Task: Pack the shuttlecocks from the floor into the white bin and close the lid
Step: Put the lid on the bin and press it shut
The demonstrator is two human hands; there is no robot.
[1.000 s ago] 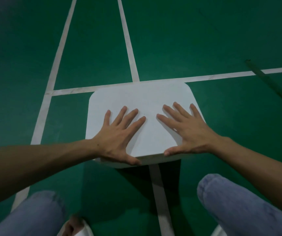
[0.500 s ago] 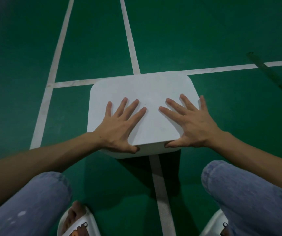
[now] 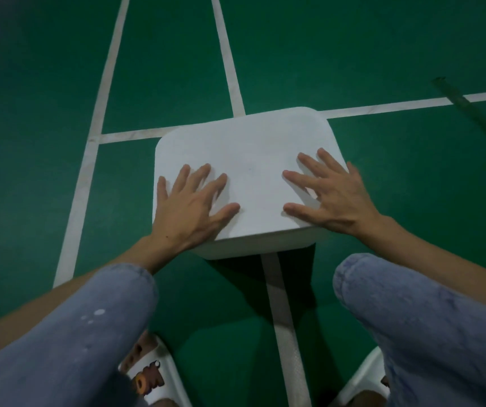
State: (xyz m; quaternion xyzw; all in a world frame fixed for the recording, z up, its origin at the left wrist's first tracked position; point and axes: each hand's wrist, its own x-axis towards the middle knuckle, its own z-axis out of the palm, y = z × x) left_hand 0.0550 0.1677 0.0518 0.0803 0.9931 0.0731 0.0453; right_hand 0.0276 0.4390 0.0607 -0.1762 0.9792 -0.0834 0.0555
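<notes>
While we crouch on the green floor [image 3: 382, 39], the white bin [image 3: 253, 247] stands directly beneath our hands, its lid [image 3: 241, 142] closed on top. Our left hand [image 3: 189, 212] and right hand [image 3: 340, 196] both press flat on that lid, fingers straight and spread, the two hands apart.

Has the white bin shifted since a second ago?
No. The white bin still sits with its far edge at the floor-line junction; only the view shifted.
</notes>
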